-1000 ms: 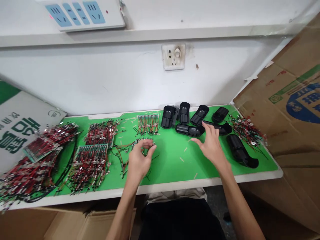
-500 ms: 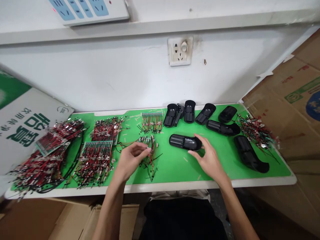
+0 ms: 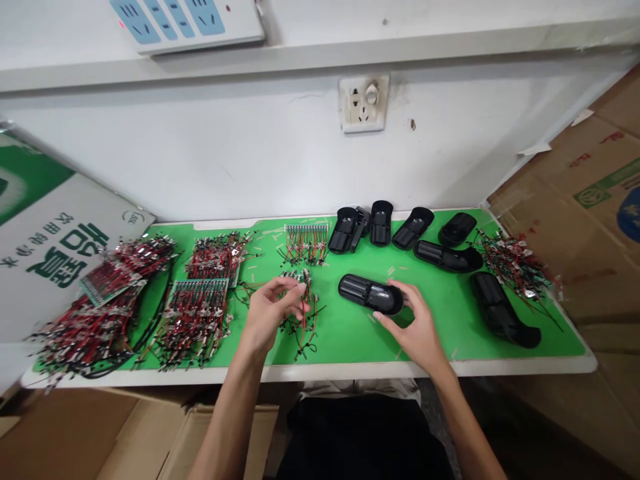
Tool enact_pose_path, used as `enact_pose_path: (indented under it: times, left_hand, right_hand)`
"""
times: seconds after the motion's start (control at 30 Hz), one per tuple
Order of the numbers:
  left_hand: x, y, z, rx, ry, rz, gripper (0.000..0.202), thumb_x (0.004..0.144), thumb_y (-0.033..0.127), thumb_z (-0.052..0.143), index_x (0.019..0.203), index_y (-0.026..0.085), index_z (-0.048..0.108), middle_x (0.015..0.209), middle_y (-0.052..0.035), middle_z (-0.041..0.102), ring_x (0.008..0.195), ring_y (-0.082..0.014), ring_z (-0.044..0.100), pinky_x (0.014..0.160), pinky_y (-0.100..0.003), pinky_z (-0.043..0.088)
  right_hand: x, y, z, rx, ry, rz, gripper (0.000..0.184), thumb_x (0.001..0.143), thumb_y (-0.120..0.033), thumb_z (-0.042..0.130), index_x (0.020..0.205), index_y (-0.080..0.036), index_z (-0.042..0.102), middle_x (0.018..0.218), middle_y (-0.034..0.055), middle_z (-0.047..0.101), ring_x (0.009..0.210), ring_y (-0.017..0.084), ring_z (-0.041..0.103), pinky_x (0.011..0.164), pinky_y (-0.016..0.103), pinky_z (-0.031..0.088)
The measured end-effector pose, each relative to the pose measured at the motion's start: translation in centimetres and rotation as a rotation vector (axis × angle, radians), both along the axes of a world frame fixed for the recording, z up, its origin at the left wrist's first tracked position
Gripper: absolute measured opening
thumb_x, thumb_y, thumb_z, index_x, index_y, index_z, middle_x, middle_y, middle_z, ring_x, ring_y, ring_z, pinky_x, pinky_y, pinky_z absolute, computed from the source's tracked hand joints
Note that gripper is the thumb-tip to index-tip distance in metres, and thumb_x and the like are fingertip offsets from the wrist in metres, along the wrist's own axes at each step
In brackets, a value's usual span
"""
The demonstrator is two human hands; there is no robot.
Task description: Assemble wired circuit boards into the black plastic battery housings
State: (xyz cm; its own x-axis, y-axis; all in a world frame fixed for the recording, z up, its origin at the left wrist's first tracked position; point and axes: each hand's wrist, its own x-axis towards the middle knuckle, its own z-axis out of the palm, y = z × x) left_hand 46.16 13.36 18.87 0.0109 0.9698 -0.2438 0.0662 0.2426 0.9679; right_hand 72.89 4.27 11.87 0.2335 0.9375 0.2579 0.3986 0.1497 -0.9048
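Near the middle of the green mat, a black plastic shell (image 3: 367, 293) lies with its hollow side up and its curved end to the right. My right hand (image 3: 415, 327) has thumb and fingers closed around that curved end. My left hand (image 3: 270, 310) is in a pinch over a small pile of wired circuit boards (image 3: 303, 320), whose red and black leads spread out below the fingers. Whatever the left fingertips hold is too small and covered to make out.
Several more black shells (image 3: 381, 223) stand along the back and right of the table. Wired board bundles (image 3: 195, 323) lie on the left, others (image 3: 517, 267) at the far right. A cardboard box (image 3: 590, 220) flanks the right side; a white wall (image 3: 240, 147) closes the back.
The shell under my right hand has turned slightly, its curved end now nearer to me. My left hand has shifted slightly to the right over the wires. The camera view has moved a little.
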Motion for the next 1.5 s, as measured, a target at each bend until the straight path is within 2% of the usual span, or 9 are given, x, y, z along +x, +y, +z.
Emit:
enact_pose_path:
  times: [0.27, 0.4, 0.57, 0.77, 0.87, 1.03, 1.17, 1.33, 1.5]
  left_hand:
    - [0.1, -0.3, -0.7, 0.079, 0.422, -0.211, 0.043, 0.075, 0.057, 0.077, 0.091, 0.019, 0.065, 0.084, -0.003, 0.072, 0.047, -0.0139, 0.062, 0.043, -0.024, 0.041]
    - [-0.5, 0.0, 0.6, 0.245, 0.734, -0.442, 0.025, 0.085, 0.045, 0.067, 0.089, 0.021, 0.071, 0.08, -0.0024, 0.073, 0.055, -0.015, 0.062, 0.054, -0.025, 0.044]
    - [-1.3, 0.8, 2.5, 0.447, 0.984, -0.678, 0.017, 0.091, 0.029, 0.059, 0.097, 0.026, 0.074, 0.1, -0.0049, 0.077, 0.085, -0.0212, 0.071, 0.078, -0.03, 0.051]
    - [-0.8, 0.9, 2.1, 0.612, 1.303, -0.737, 0.026, 0.093, 0.018, 0.049, 0.097, 0.025, 0.074, 0.102, -0.0081, 0.073, 0.081, -0.0212, 0.07, 0.069, -0.029, 0.05]
    - [-0.8, 1.1, 1.9, 0.608, 1.309, -0.767, 0.021, 0.091, 0.02, 0.054, 0.093, 0.026, 0.074, 0.098, -0.0063, 0.074, 0.077, -0.0203, 0.069, 0.064, -0.028, 0.048]
    - [-0.8, 1.8, 3.1, 0.64, 1.163, -0.417, 0.023, 0.096, 0.027, 0.052, 0.1, 0.022, 0.074, 0.101, -0.0076, 0.074, 0.075, -0.0196, 0.068, 0.072, -0.032, 0.053]
    - [1.7, 0.1, 3.0, 0.869, 0.845, -0.553, 0.023, 0.1, 0.029, 0.053, 0.109, 0.023, 0.074, 0.108, -0.0074, 0.074, 0.098, -0.0202, 0.069, 0.094, -0.037, 0.054]
    - [6.8, -3.2, -0.3, 0.919, 0.82, -0.589, 0.021, 0.101, 0.019, 0.051, 0.105, 0.022, 0.072, 0.108, -0.0069, 0.074, 0.098, -0.0204, 0.065, 0.09, -0.04, 0.05]
    - [9.5, -3.9, -3.6, 0.91, 0.879, -0.478, 0.021, 0.094, 0.01, 0.057, 0.101, 0.023, 0.071, 0.13, -0.0078, 0.066, 0.122, -0.0272, 0.054, 0.096, -0.045, 0.048]
  right_hand:
    - [0.1, 0.0, 0.0, -0.003, 0.002, 0.008, 0.054, 0.089, -0.039, 0.077, 0.138, -0.026, 0.058, 0.135, 0.0097, 0.059, 0.122, 0.028, 0.058, 0.101, 0.045, 0.051]
    - [0.1, 0.0, 0.0, 0.006, -0.007, 0.009, 0.053, 0.089, -0.04, 0.077, 0.138, -0.026, 0.059, 0.134, 0.01, 0.059, 0.121, 0.029, 0.059, 0.101, 0.045, 0.052]
    - [0.2, -0.1, 0.0, 0.003, -0.01, 0.014, 0.054, 0.09, -0.041, 0.076, 0.138, -0.026, 0.058, 0.133, 0.0102, 0.06, 0.12, 0.029, 0.059, 0.101, 0.046, 0.052]
    - [0.2, 0.0, -0.1, 0.007, -0.037, 0.011, 0.054, 0.091, -0.041, 0.073, 0.14, -0.026, 0.057, 0.133, 0.0106, 0.059, 0.12, 0.029, 0.059, 0.099, 0.046, 0.054]
    - [0.1, 0.0, -0.2, 0.016, -0.089, -0.013, 0.055, 0.091, -0.041, 0.073, 0.141, -0.026, 0.055, 0.135, 0.011, 0.059, 0.124, 0.03, 0.058, 0.103, 0.048, 0.051]
    - [0.2, -0.1, -0.2, 0.012, -0.115, -0.008, 0.057, 0.091, -0.042, 0.073, 0.142, -0.025, 0.053, 0.137, 0.0119, 0.059, 0.125, 0.031, 0.057, 0.106, 0.05, 0.049]
    - [0.3, 0.2, -0.3, 0.011, -0.08, 0.031, 0.054, 0.092, -0.044, 0.073, 0.139, -0.025, 0.055, 0.137, 0.0126, 0.059, 0.126, 0.032, 0.058, 0.105, 0.05, 0.051]
    - [0.3, 0.3, -0.5, 0.077, -0.059, 0.07, 0.043, 0.097, -0.04, 0.066, 0.136, -0.025, 0.056, 0.14, 0.0126, 0.059, 0.133, 0.032, 0.055, 0.114, 0.052, 0.045]
    - [0.2, 0.4, -0.5, 0.088, -0.027, 0.083, 0.039, 0.099, -0.037, 0.063, 0.135, -0.026, 0.054, 0.141, 0.0117, 0.059, 0.134, 0.03, 0.054, 0.116, 0.049, 0.044]
